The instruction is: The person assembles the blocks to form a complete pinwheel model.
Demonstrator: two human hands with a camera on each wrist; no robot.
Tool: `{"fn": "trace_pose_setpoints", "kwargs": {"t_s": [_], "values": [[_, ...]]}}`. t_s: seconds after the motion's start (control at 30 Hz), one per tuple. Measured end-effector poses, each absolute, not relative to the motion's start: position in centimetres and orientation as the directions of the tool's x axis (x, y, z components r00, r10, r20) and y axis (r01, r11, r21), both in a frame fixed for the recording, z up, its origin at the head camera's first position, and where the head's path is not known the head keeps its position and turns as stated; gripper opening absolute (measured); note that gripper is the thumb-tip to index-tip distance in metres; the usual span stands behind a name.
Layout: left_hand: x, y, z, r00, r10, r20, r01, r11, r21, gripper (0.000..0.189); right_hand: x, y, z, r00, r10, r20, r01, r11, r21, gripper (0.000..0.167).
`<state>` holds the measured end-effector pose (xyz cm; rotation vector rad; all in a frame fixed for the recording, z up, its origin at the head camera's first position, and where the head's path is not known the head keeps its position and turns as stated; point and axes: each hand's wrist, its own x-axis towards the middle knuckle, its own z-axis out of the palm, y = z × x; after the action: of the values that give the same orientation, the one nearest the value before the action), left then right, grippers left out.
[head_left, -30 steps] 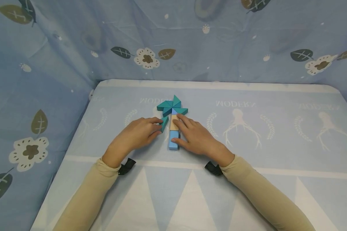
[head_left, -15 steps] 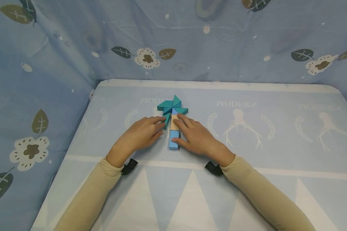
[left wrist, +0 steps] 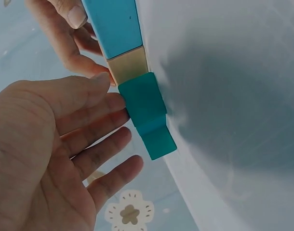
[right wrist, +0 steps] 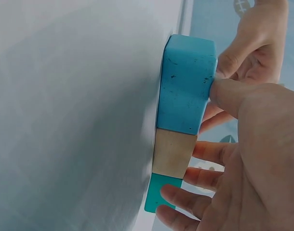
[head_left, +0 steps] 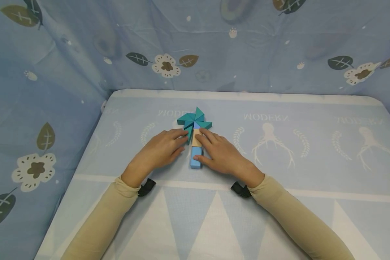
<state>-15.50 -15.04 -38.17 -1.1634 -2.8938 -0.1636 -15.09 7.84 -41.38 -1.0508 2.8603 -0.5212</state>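
On the table point(head_left: 312, 173), teal triangular blocks point(head_left: 199, 114) form a pinwheel shape. A small violet-blue triangle point(head_left: 196, 126), a natural wood block point(head_left: 196, 141) and a light blue block point(head_left: 195, 159) run in a column below it. My left hand point(head_left: 160, 148) touches a teal triangle point(head_left: 190, 133) left of the wood block, fingertips against its side and fingers extended. From the right, my right hand point(head_left: 221, 153) rests its fingers on the wood block and its thumb by the blue block point(right wrist: 188, 86). My fingers partly cover the column.
A patterned blue cloth point(head_left: 247, 54) hangs behind the table and along its left side. Black wrist straps point(head_left: 147, 187) show below both hands. Printed table cover surrounds the blocks on every side.
My left hand has moved slightly right and away from me, bringing the teal triangle up against the pinwheel's lower blade. Its pinch on the triangle has loosened. My right hand has stayed in place.
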Motion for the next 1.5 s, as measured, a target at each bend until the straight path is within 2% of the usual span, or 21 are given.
{"fn": "trace_pose_setpoints", "kwargs": {"t_s": [1.5], "values": [[-15.9,-14.7,-39.4,-0.715,0.694,0.086,0.699,0.713,0.062,0.05,-14.9,7.8,-41.3,-0.771,-0.632,0.081,-0.62,0.716,-0.32,0.068]]}}
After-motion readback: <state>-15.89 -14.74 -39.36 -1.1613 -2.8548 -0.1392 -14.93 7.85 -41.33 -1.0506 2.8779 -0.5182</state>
